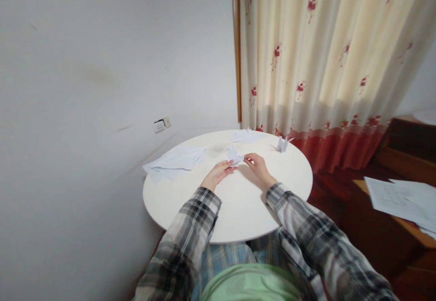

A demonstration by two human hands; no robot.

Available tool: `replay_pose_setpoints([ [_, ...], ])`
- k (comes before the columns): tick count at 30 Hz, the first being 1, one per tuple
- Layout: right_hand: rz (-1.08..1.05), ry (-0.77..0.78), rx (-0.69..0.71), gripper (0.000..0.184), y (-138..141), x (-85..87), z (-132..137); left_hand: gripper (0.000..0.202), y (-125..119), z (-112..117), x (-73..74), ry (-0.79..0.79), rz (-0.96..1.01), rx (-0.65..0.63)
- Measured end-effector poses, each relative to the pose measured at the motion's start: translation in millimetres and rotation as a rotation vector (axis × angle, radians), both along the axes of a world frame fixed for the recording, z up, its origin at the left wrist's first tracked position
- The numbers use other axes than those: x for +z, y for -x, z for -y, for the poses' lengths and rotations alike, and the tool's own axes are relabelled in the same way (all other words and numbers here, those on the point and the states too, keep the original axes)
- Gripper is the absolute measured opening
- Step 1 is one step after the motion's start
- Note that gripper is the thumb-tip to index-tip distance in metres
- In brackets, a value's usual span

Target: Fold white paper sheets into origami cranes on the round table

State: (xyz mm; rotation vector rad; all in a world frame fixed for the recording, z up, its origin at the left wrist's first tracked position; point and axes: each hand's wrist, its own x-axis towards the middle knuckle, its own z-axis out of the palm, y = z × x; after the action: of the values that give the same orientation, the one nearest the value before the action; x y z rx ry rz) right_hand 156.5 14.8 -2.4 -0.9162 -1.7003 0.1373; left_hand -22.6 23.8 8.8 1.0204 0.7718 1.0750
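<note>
A white folded paper crane [234, 157] is held just above the round table, between both hands. My left hand [218, 174] grips its left side, with the fingers underneath and the thumb on the near side. My right hand [259, 167] pinches the narrow point on its right end between thumb and fingertips. One folded flap stands up above the fingers; the lower part of the paper is partly covered by the left hand. A second paper crane [282, 145] stands by itself at the table's back right.
The white round table [238, 219] touches or nearly touches the wall. Loose sheets of paper [177, 159] lie on its left side. More paper [243, 135] lies at the back edge. Written sheets [402, 199] rest on wooden furniture to the right. A flowered curtain [306, 65] hangs behind.
</note>
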Motion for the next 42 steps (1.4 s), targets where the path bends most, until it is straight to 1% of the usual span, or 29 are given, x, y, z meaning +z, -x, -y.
replay_pose_setpoints([
  [5, -0.086, 0.14, -0.023, 0.011, 1, 3.7, 1, 0.015, -1, 2, 1.9, -0.055, -0.093, -0.003],
  [9, -0.188, 0.202, 0.025, 0.011, 1, 6.1, 1, 0.023, -1, 3, 2.1, -0.102, -0.147, -0.02],
  [13, -0.295, 0.285, 0.09, 0.011, 0, 6.3, -1, 0.025, -2, 6, 5.1, -0.132, -0.179, 0.01],
  [18, -0.37, 0.375, 0.097, 0.015, -3, 5.4, -7, 0.033, -5, 9, 7.5, -0.189, -0.207, 0.035],
  [23, -0.494, 0.506, 0.191, 0.019, -3, 5.7, -6, 0.041, -7, 9, 8.2, -0.221, -0.214, 0.064],
  [27, -0.552, 0.583, 0.265, 0.02, -1, 9.3, 1, 0.042, -7, 9, 8.3, -0.231, -0.214, 0.086],
  [33, -0.561, 0.588, 0.328, 0.026, 0, 14.8, 7, 0.035, -5, 6, 7.0, -0.224, -0.211, 0.135],
  [38, -0.568, 0.57, 0.379, 0.038, 1, 16.5, 9, 0.031, -4, 4, 5.7, -0.23, -0.209, 0.177],
  [42, -0.585, 0.523, 0.379, 0.03, 3, 16.9, 10, 0.034, -3, 3, 5.2, -0.217, -0.185, 0.204],
])
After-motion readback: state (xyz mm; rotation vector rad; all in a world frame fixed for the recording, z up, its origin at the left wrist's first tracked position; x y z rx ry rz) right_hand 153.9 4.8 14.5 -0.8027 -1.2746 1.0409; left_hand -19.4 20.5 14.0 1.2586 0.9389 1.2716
